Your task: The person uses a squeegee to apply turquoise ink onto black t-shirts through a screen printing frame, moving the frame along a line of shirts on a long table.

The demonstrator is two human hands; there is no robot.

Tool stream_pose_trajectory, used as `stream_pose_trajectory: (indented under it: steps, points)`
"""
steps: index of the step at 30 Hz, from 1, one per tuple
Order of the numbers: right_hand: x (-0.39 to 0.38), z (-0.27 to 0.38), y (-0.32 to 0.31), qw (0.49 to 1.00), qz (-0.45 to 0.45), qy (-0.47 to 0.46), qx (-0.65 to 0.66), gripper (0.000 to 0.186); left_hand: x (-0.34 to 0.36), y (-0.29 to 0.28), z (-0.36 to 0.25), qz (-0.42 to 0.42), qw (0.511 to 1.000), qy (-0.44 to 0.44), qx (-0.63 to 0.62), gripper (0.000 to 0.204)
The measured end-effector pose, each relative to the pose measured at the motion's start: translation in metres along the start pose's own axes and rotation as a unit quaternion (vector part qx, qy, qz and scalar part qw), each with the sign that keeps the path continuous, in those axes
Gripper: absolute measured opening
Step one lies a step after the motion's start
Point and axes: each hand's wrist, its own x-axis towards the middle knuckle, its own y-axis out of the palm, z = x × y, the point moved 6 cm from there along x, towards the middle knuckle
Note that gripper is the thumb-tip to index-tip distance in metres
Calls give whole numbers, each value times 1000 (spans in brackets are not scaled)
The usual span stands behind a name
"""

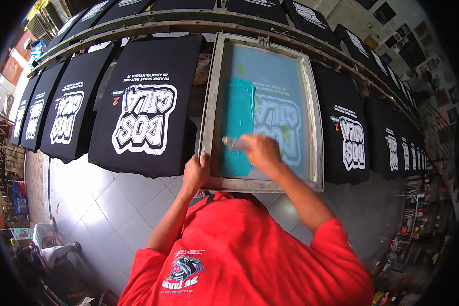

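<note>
"What surrounds you?"

"A pale tiled floor (pixel 107 204) spreads below rows of black fabric shirts with bold white lettering. One black shirt on the left (pixel 147 109) and one on the right (pixel 341 133) lie flat, presumably to keep the cloth smooth. I wear a red short-sleeved shirt (pixel 255 245)."

"And directly before you?"

"A grey, paint-marked rectangular frame (pixel 213 102) holding hazy blue mesh (pixel 283 66); white lettering shows through. Whether its underside touches cloth, I cannot tell. A thick, glossy teal patch of ink (pixel 238 109) runs down the mesh's left side."

"Your hands?"

"My left hand (pixel 196 172) grips the frame's near-left corner, likely to steady it. My right hand (pixel 261 151) is closed around a small, blurred, metallic-looking tool (pixel 228 142) at the ink, its tip pointing left."

"How much room is there?"

"The frame's left rim stands near the tool, so leftward space is tight. Uninked mesh lies open to the right and beyond the patch. Outside, the neighbouring shirts sit close by both long edges."
</note>
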Motion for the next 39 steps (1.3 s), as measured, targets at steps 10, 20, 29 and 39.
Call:
stream_pose_trajectory:
  steps: [10, 20, 29, 39]
  points:
    - [191, -83, -17, 988, -129, -26, -77, 15, 1, 1, -4, 8, 1000, -1, 7, 44]
    - [90, -37, 23, 977, -180, -67, -91, 19, 1, 1, 0, 3, 1000, -24, 4, 45]
    - [145, -50, -10, 992, -75, -17, -98, 15, 5, 0, 1, 15, 1000, -23, -11, 44]
    - [130, -59, 26, 977, -156, -43, -137, 21, -1, -2, -4, 19, 999, -28, -7, 44]
